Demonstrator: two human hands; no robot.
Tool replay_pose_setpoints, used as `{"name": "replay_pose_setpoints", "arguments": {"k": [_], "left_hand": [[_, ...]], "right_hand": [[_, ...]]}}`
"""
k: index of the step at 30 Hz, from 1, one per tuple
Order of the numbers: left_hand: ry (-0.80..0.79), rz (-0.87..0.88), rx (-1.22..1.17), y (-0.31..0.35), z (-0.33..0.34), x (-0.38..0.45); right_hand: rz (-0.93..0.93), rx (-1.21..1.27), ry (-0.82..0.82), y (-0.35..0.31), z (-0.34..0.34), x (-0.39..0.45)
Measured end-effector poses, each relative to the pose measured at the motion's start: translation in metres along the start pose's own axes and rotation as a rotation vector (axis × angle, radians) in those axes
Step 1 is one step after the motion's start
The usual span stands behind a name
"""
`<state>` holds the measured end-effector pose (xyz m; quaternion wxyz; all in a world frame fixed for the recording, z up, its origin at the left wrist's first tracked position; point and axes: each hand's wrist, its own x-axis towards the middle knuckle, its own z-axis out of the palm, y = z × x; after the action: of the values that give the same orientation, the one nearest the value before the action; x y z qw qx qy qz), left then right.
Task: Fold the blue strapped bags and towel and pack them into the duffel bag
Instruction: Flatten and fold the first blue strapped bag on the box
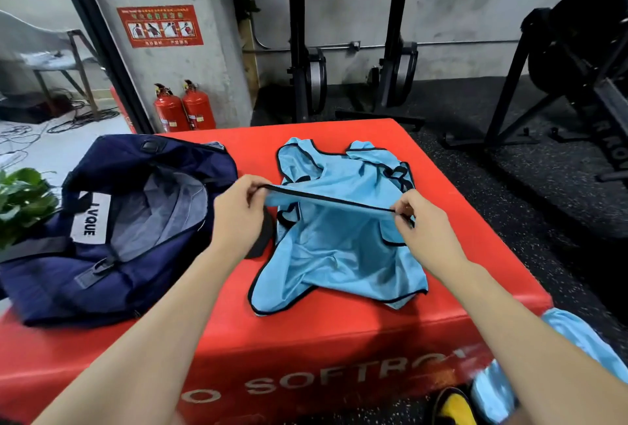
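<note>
Left hand [243, 207] and right hand [413, 217] each pinch an end of a black-trimmed edge [326, 199], stretching it taut above the blue strapped bags [339, 248] on the red worktop [339, 333]. The open duffel bag [112, 227] sits just left.

Grey concrete wall [458, 16]; black speckled floor [543, 186]; two red extinguishers [183, 108]; red box [306, 339].

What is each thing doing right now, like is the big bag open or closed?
Duffel bag: unzipped, open, lying on the red box.
Top blue strapped bag: unfolded, its black-trimmed edge lifted and stretched between both hands.
Other blue strapped bag: spread flat beneath it.
Left hand: pinching the edge.
Right hand: pinching the edge.
Red box: holding the bags.
</note>
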<state>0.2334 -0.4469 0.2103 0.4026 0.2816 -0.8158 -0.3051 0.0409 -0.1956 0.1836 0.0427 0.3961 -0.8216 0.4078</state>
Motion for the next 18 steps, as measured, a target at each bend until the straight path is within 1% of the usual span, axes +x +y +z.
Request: {"name": "replay_pose_setpoints", "arguments": {"k": [2, 5, 8, 10, 11, 14, 16, 18], "left_hand": [[0.011, -0.005, -0.016, -0.005, -0.009, -0.001], [-0.016, 0.056, -0.037, -0.01, -0.019, -0.008], [-0.106, 0.255, 0.068, -0.017, -0.029, -0.018], [-0.193, 0.374, 0.162, -0.025, -0.035, -0.026], [-0.24, 0.4, 0.205, -0.03, -0.038, -0.031], [-0.393, 0.425, 0.268, -0.043, -0.04, -0.047], [-0.478, 0.475, 0.283, -0.047, -0.04, -0.059], [-0.532, 0.467, 0.277, -0.048, -0.041, -0.071]], "right_hand": [[-0.085, -0.105, -0.011, 0.0, 0.0, 0.001], [-0.259, -0.22, -0.034, 0.001, -0.003, -0.002], [-0.361, -0.312, -0.109, 0.008, -0.006, -0.007], [-0.396, -0.319, -0.156, 0.009, -0.007, -0.015], [-0.411, -0.309, -0.175, 0.009, -0.008, -0.02], [-0.438, -0.274, -0.228, 0.006, -0.014, -0.037], [-0.435, -0.306, -0.312, 0.005, -0.017, -0.048], [-0.415, -0.367, -0.4, 0.005, -0.019, -0.056]]}}
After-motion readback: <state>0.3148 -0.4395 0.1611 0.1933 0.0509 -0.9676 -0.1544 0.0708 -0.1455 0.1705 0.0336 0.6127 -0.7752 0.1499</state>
